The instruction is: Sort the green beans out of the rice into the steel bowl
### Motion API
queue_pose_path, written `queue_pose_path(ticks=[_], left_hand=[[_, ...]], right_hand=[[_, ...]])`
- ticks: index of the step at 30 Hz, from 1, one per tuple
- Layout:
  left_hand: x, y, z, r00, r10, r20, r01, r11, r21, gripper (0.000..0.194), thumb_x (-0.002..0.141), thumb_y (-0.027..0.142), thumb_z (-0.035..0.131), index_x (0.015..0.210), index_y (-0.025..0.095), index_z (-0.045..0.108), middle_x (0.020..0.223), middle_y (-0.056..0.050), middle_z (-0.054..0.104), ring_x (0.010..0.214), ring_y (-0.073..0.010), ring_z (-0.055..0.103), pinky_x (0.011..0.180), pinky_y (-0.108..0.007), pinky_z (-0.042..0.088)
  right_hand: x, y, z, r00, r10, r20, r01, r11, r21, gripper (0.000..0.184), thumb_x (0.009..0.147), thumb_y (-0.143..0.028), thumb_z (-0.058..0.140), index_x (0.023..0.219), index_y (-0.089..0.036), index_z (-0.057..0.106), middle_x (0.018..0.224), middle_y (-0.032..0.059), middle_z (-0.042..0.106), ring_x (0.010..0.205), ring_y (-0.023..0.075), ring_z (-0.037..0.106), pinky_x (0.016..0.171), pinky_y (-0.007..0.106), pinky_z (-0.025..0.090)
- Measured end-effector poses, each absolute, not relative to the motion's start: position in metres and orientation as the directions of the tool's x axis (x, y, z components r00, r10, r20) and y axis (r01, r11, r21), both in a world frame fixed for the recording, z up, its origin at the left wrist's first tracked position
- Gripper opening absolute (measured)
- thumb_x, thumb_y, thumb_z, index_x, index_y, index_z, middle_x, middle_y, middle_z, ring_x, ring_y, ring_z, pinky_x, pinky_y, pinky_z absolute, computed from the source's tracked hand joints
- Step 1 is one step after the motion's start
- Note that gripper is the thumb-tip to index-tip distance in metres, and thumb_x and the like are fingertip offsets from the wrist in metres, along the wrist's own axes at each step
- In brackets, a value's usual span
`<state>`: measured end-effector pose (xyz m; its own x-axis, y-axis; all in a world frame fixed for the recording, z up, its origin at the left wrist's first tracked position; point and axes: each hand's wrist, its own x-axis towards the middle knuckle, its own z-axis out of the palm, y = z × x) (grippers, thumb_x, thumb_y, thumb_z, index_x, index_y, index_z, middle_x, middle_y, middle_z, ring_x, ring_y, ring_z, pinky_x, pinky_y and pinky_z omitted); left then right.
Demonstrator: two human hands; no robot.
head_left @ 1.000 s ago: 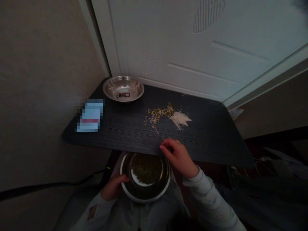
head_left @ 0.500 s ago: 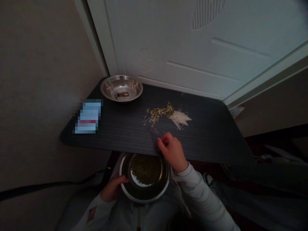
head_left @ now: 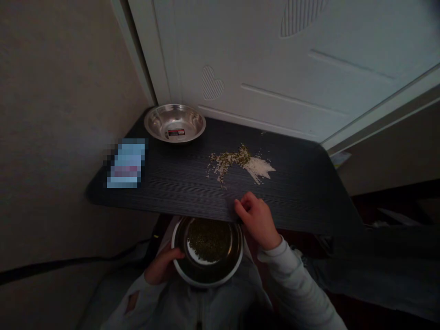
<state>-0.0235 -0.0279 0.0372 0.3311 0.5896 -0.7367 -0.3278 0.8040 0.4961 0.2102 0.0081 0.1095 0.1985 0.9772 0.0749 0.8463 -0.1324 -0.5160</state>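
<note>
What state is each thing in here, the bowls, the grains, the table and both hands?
Left hand: gripping the near bowl's rim.
Right hand: fingers curled, at the table's near edge.
Near bowl: upright, holding dark green grains.
Far bowl: upright, no grains inside, label showing.
White grains: spilled loose beside mixed green ones.
Table: partly strewn with grains.

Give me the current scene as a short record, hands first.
left hand: thumb over rim of lower bowl
lower bowl: holds green grains
right hand: curled, near table edge; contents unclear
table: mixed grains against white grains
back left: labelled metal bowl
left end: pixelated pale item
light: dim
</note>
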Motion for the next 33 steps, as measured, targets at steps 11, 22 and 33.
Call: queue_pose_path(ticks=[11, 22, 33], left_hand=[[-0.023, -0.029, 0.037, 0.325, 0.603, -0.728, -0.356, 0.791, 0.497, 0.041, 0.051, 0.01, 0.058, 0.09, 0.014, 0.069, 0.083, -0.009, 0.074, 0.093, -0.0338, 0.063, 0.082, -0.043, 0.047], [-0.022, -0.028, 0.04, 0.312, 0.61, -0.729, -0.37, 0.784, 0.498, 0.054, 0.049, 0.008, 0.059, 0.101, 0.014, 0.067, 0.086, -0.009, 0.075, 0.092, -0.0344, 0.064, 0.078, -0.042, 0.048], [-0.025, -0.028, 0.037, 0.324, 0.573, -0.753, -0.324, 0.815, 0.481, 0.056, 0.05, 0.011, 0.06, 0.105, 0.016, 0.064, 0.09, -0.009, 0.074, 0.092, -0.0346, 0.064, 0.078, -0.044, 0.049]], right_hand=[[0.219, 0.014, 0.112, 0.21, 0.976, 0.05, 0.847, -0.156, -0.508, 0.022, 0.08, -0.033, 0.047, 0.061, -0.021, 0.045, 0.053, -0.0025, 0.053, 0.051, 0.013, 0.049, 0.054, 0.024, 0.03], [0.231, 0.022, 0.113, 0.217, 0.975, 0.055, 0.848, -0.161, -0.505, 0.023, 0.079, -0.036, 0.046, 0.061, -0.021, 0.046, 0.051, -0.0025, 0.052, 0.048, 0.0124, 0.049, 0.05, 0.023, 0.03], [0.262, 0.035, 0.112, 0.281, 0.959, 0.035, 0.84, -0.228, -0.492, 0.024, 0.077, -0.039, 0.046, 0.06, -0.022, 0.043, 0.052, -0.0021, 0.052, 0.051, 0.014, 0.051, 0.051, 0.024, 0.03]])
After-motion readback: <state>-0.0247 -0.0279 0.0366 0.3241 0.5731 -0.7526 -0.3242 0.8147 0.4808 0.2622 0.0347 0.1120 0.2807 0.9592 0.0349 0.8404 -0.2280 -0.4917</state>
